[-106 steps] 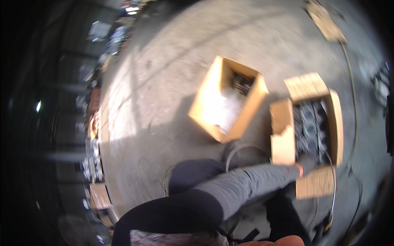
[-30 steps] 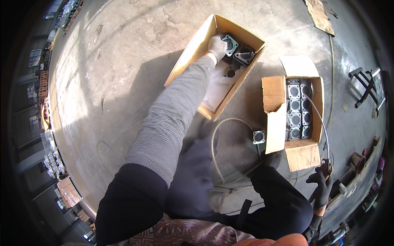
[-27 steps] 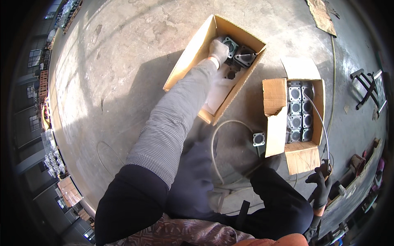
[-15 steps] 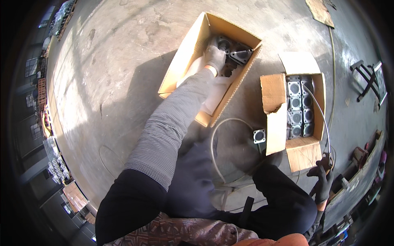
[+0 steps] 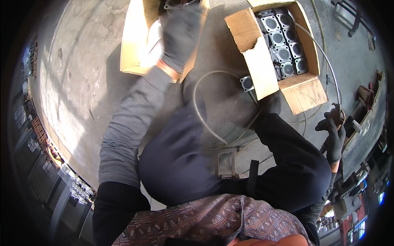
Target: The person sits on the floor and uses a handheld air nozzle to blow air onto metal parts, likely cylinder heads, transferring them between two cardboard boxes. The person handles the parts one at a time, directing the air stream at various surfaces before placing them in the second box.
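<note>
My left hand (image 5: pixel 180 37), in a dark glove and smeared by motion, is over the near right side of an open cardboard box (image 5: pixel 133 53). Whether its fingers hold anything does not show. Just beyond it, dark metal castings (image 5: pixel 174 5) with round openings lie in the box, partly cut off by the frame. At the right, my gloved right hand (image 5: pixel 333 137) is closed around the handle of what looks like an air blow gun (image 5: pixel 342 117). Its long thin tube slants up toward a second carton (image 5: pixel 310 49), where several square-flanged metal parts (image 5: pixel 283 53) sit in rows.
One square-flanged part (image 5: pixel 247 83) stands by the second carton's left flap (image 5: pixel 258 67). A pale hose (image 5: pixel 195 98) loops over the concrete floor between my legs. A low bench (image 5: pixel 365 123) with tools runs along the right. Dark stand legs (image 5: pixel 353 18) are at the upper right.
My left hand has drawn back from among the castings toward the box's near side. The view has shifted, so both boxes appear higher. My right hand keeps its grip on the blow gun.
</note>
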### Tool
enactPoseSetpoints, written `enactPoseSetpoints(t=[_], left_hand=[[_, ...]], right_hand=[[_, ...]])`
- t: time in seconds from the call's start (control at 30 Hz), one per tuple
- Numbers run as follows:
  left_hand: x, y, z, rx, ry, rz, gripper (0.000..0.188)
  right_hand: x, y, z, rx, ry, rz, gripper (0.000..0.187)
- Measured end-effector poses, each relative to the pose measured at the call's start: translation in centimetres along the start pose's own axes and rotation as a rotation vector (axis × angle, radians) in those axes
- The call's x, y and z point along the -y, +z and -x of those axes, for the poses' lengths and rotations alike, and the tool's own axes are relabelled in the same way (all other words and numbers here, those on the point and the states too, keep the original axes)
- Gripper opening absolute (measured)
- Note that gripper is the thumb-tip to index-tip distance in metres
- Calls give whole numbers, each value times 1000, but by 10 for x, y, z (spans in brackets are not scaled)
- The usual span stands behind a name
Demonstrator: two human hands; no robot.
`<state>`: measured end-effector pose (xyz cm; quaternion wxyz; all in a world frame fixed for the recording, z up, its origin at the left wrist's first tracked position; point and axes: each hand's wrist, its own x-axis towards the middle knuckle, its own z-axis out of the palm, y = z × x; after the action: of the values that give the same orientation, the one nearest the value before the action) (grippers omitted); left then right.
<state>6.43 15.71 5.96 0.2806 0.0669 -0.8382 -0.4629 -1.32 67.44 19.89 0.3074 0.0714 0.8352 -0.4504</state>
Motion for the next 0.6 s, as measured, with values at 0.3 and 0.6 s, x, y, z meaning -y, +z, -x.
enactPoseSetpoints(t=[0.3, 0.6], left_hand=[[-6, 178, 153, 1217, 8, -744, 41], [31, 149, 143, 1509, 332, -563, 30]], right_hand=[[-1, -8, 26, 79, -100, -67, 38], [-1, -43, 54, 168, -28, 97, 33]])
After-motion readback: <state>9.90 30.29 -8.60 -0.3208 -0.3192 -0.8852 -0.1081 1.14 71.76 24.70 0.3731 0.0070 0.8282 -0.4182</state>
